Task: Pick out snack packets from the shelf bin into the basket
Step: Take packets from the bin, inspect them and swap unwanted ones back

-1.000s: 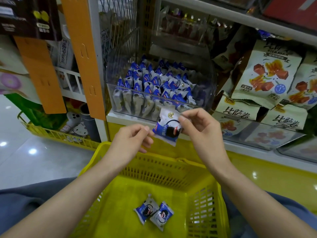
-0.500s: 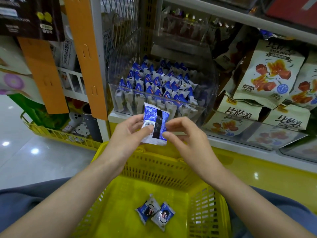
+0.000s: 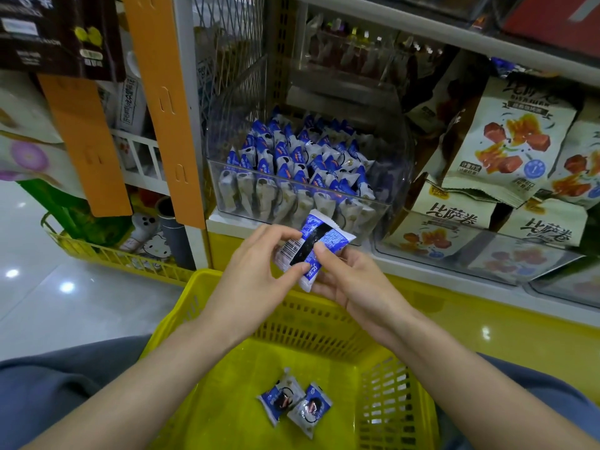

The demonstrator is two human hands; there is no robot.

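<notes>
On the shop shelf [image 3: 224, 226], a clear bin [image 3: 394, 190] sits at 12 o'clock. The left hand [image 3: 256, 274] and right hand [image 3: 354, 287] pinch one blue packet [image 3: 313, 251] above the basket [image 3: 308, 329] at 6 o'clock. Lower it, then let go.

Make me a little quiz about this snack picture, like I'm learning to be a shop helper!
1. True or false: the left hand and the right hand both hold one blue packet.
2. How many packets lie in the basket? A) none B) two C) five
3. Fill the gap: the basket's colour is ____.
Key: 1 true; 2 B; 3 yellow.
</notes>
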